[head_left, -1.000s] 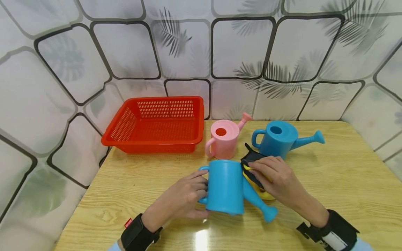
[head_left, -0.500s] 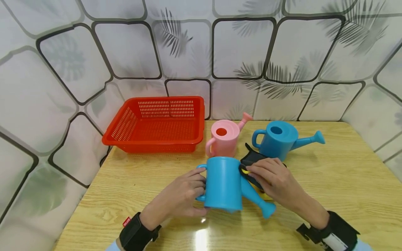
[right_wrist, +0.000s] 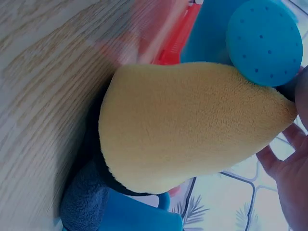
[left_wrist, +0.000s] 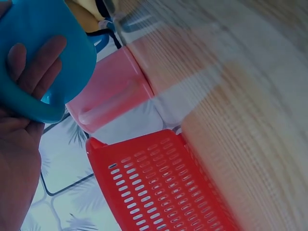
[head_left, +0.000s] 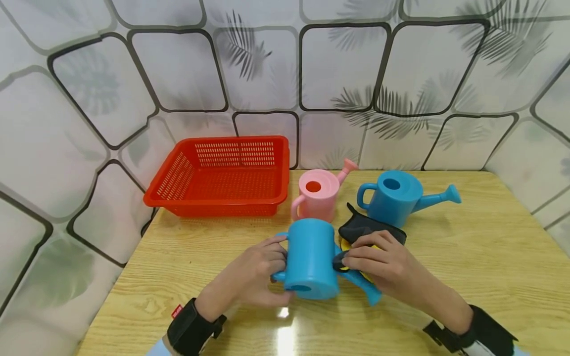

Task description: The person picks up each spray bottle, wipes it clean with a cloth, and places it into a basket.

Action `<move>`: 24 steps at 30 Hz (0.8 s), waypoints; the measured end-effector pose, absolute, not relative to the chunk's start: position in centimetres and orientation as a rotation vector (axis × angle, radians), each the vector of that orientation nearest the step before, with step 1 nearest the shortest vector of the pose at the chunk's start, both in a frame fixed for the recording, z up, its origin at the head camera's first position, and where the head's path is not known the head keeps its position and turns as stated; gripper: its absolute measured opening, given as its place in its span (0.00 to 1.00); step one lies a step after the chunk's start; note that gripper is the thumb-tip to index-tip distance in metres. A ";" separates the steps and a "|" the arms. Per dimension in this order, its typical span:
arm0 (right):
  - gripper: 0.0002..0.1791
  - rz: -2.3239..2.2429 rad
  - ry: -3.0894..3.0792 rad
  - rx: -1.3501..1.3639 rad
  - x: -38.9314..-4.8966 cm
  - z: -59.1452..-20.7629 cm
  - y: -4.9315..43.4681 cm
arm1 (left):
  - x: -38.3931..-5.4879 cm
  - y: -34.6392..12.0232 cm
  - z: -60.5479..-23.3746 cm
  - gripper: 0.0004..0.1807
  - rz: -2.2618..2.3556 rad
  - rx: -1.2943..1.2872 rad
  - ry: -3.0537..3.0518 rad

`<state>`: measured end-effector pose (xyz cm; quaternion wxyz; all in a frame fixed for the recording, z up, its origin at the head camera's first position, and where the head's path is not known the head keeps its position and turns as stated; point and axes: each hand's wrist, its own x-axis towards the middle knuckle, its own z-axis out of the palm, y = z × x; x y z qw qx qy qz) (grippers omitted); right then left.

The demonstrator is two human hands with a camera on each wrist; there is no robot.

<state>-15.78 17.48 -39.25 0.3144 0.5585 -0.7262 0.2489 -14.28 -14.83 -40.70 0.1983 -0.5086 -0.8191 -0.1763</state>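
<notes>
My left hand grips the handle of a blue watering can, which is tipped so that its top with the oval opening faces toward me. Its spout points to the lower right, and the perforated sprinkler head shows in the right wrist view. A soft two-sided cloth, yellow and dark grey, is pinched by my right hand. The bunched dark end of the cloth lies against the can's right side at the base of the spout. The rest hangs behind and below my fingers, covering part of the spout.
Behind the can stands a pink watering can. A second blue watering can is to its right, near the cloth's back corner. At the back left sits a red slotted basket on the wooden table, close to the patterned backdrop.
The held can has shifted slightly left and back and turned, bringing its opening into view. My right hand has slid the cloth down along the can's side toward the spout.
</notes>
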 end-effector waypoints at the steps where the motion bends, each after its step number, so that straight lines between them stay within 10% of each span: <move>1: 0.17 0.652 -1.898 1.491 -15.7 -39.2 17.4 | -14.3 -14.9 -40.7 0.20 -0.508 -1.423 -2.292; 24: 0.25 0.497 -2.022 1.450 -17.0 -38.8 18.0 | -14.0 -15.0 -40.4 0.18 -0.352 -1.419 -2.284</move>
